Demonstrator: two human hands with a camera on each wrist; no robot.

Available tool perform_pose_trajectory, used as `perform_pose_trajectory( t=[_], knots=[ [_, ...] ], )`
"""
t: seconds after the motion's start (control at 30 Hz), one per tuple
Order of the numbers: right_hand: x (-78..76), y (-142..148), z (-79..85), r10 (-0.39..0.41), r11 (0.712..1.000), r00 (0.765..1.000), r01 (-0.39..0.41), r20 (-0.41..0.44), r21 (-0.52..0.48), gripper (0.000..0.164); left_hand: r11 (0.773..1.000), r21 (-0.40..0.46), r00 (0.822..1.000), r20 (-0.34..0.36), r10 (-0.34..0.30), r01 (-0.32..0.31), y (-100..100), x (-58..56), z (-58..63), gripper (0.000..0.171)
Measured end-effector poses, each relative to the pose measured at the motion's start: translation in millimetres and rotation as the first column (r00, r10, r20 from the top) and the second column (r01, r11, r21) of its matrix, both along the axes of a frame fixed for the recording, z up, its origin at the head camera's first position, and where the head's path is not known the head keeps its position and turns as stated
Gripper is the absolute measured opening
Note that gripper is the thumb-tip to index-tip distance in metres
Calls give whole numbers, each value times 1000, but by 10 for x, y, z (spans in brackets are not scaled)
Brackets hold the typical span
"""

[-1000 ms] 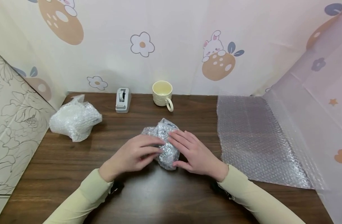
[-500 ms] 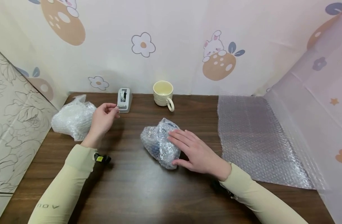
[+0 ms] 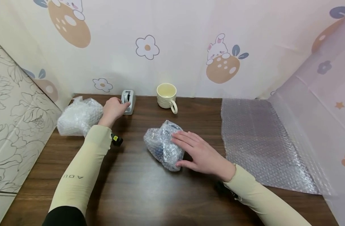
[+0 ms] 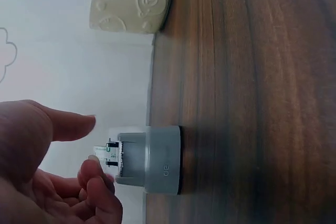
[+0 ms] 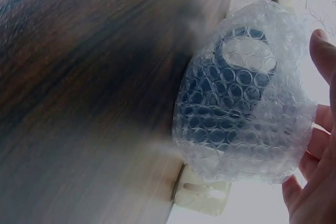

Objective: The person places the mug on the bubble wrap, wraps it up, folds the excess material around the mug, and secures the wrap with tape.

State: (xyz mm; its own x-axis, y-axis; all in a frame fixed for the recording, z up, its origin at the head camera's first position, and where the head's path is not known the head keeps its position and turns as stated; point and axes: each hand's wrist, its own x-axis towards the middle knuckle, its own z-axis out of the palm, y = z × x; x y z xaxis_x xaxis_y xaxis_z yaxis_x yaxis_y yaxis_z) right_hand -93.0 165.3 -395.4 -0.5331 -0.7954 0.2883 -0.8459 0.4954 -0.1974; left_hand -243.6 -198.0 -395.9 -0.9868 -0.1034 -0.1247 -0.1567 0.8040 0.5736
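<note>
My left hand (image 3: 115, 108) reaches to the grey tape dispenser (image 3: 129, 102) at the back of the table. In the left wrist view its thumb stands apart from the curled fingers, and one fingertip (image 4: 93, 162) is at the tape end (image 4: 107, 153). My right hand (image 3: 202, 153) rests with extended fingers on a bubble-wrapped bundle (image 3: 164, 146) in the middle. Through the wrap, the right wrist view shows a dark blue mug (image 5: 226, 98) with a looped handle.
A cream mug (image 3: 166, 94) stands at the back, right of the dispenser. Another bubble-wrapped bundle (image 3: 79, 117) sits at left, beside the left wrist. A sheet of bubble wrap (image 3: 260, 141) lies at right, reaching the side curtain. Patterned curtains border the table (image 3: 138, 194).
My left hand has left the wrapped mug and moved to the far left, up to the tape dispenser. My right hand has stayed on the bundle. The view has shifted slightly.
</note>
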Motion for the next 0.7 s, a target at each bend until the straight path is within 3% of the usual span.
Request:
perform_pose_trajectory(
  t=[0.2,0.37,0.7],
  knots=[
    [-8,1,-5,2,1000,1000,-2,4,-4,77,999,-35,999,46,0,1,27,-90,-33,45],
    [-17,-2,-30,3,1000,1000,-2,9,-9,76,999,-47,998,63,6,-3,15,-100,-42,44],
    [-22,-9,-49,3,1000,1000,-3,-2,-19,76,997,74,991,129,-20,10,-42,-142,-60,38]
  ],
)
